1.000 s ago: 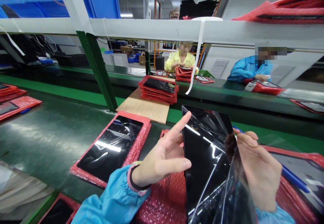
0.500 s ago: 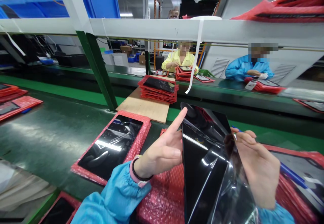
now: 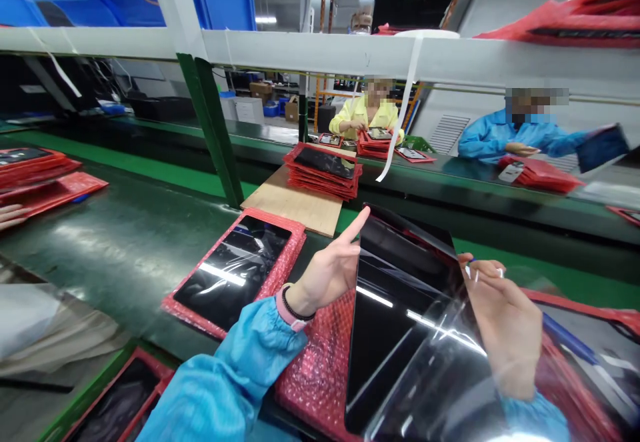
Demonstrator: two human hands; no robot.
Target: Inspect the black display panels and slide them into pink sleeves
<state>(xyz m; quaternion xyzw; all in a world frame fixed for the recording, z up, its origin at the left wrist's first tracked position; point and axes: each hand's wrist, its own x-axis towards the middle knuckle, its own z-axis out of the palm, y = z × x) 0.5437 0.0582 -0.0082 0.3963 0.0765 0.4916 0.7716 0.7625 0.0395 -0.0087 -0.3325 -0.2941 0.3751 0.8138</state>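
A glossy black tablet screen [image 3: 395,322] is held up tilted before me. My left hand [image 3: 333,262] grips its left edge, the index finger stretched along the upper left corner. My right hand [image 3: 505,315] has its fingers curled at the right edge, seen through a loose clear film [image 3: 450,375] that spreads over the lower screen and past the hand. Whether those fingers also pinch the film is hard to tell. Below lies red bubble wrap [image 3: 315,362]. Left of it, another black screen [image 3: 233,262] rests on a red bubble-wrap sleeve.
Red sleeves [image 3: 320,182] are stacked on a wooden board [image 3: 285,202] ahead. A blue pen [image 3: 570,339] lies over sleeves at right. A green post [image 3: 213,135] rises left of the board. Two co-workers sit opposite. Someone's fingers [image 3: 13,215] show at the far left.
The clear film now spreads farther right over my right hand. The screen's lower end has shifted slightly left. The blue-clad co-worker opposite now holds a dark panel out to the side.
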